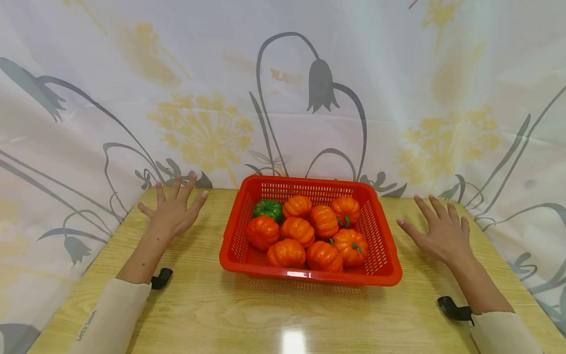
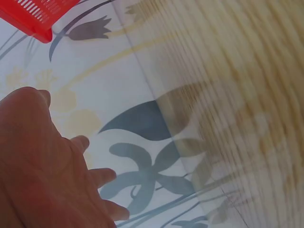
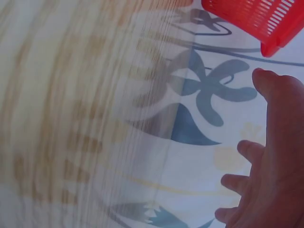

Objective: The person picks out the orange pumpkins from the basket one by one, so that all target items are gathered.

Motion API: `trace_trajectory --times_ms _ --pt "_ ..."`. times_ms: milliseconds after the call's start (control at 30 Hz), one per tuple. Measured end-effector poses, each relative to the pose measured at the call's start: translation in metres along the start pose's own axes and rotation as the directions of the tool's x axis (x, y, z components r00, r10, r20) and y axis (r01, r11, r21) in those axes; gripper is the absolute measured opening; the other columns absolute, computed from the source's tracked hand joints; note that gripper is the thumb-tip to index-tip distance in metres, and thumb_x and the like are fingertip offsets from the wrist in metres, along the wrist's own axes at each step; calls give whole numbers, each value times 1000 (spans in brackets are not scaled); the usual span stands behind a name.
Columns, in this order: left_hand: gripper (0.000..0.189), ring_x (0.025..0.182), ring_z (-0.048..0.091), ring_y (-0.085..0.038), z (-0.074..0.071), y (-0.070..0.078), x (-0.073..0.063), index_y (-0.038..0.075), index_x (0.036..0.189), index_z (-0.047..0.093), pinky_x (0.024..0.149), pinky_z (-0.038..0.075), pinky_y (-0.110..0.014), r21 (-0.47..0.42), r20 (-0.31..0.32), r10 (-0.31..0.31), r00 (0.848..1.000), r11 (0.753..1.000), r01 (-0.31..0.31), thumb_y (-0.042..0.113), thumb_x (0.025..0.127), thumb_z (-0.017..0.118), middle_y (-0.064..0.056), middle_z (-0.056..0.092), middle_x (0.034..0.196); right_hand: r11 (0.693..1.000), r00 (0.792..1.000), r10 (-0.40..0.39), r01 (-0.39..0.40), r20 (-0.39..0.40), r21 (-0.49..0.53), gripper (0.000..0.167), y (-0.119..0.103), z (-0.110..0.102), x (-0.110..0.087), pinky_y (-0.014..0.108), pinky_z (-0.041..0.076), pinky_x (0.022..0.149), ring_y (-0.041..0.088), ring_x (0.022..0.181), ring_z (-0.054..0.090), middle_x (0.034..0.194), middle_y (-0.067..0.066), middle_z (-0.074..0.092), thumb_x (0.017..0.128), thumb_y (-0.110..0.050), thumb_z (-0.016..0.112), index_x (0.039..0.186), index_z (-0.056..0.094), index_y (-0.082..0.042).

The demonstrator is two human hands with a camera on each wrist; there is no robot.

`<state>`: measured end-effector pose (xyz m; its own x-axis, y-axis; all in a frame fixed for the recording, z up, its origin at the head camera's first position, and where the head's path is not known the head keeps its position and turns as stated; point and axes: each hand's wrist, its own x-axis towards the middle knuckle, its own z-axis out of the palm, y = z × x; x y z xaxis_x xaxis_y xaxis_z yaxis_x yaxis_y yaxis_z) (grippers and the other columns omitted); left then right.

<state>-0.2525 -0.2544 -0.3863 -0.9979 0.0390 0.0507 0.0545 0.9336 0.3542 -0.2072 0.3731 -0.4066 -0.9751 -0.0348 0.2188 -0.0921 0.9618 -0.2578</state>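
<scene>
L hand [image 1: 174, 209] and R hand [image 1: 442, 233] are both free, nothing in either, fingers spread & roughly straight, backs up; can't tell if palms touch the tbl. Red plastic basket [image 1: 336, 279] sits btwn them on the wood-grain tbl [image 1: 212, 314], apart from both, L hand off its left side, R hand off its right, thumbs toward it. Basket's slotted, w/ a thick rim, slightly askew, near the tbl's far edge. Inside: eight orange pumpkins [image 1: 297, 232] incl. some w/ green stems showing, plus one green pumpkin [image 1: 267, 210] in the back left corner, next to orange ones. Pumpkins lie close together, several touching. L wrist cam gets only a basket corner up top left; R wrist cam gets one up top right; hand w/ fingers apart in each. Beige sleeves [image 1: 110, 314] on both arms, small dark lettering on the L one; a black piece [image 1: 162, 279] juts out by each cuff. Bkgd: pale cloth [image 1: 199, 59] w/ gray & yellow floral print, behind & along both sides of the tbl. Bright glare spot on the tbl's near part, approx. center.
</scene>
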Motion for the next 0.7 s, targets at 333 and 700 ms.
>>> trace_trajectory --times_ms 333,700 --pt "87 151 -25 -61 1 0 0 28 173 3 95 -16 -95 2 -8 12 1000 1000 -12 77 103 18 -22 -1 176 1000 1000 -15 15 -13 -4 88 -3 -1 -1 88 11 107 69 148 13 168 33 22 102 -63 55 169 27 -14" --pt "84 153 -2 -66 1 3 3 25 173 15 101 -1 -95 15 -85 20 996 1000 -18 74 105 20 -25 14 174 997 995 -75 74 -70 -17 84 -9 -3 1 80 31 105 66 138 36 157 38 39 100 -59 62 161 43 -5"
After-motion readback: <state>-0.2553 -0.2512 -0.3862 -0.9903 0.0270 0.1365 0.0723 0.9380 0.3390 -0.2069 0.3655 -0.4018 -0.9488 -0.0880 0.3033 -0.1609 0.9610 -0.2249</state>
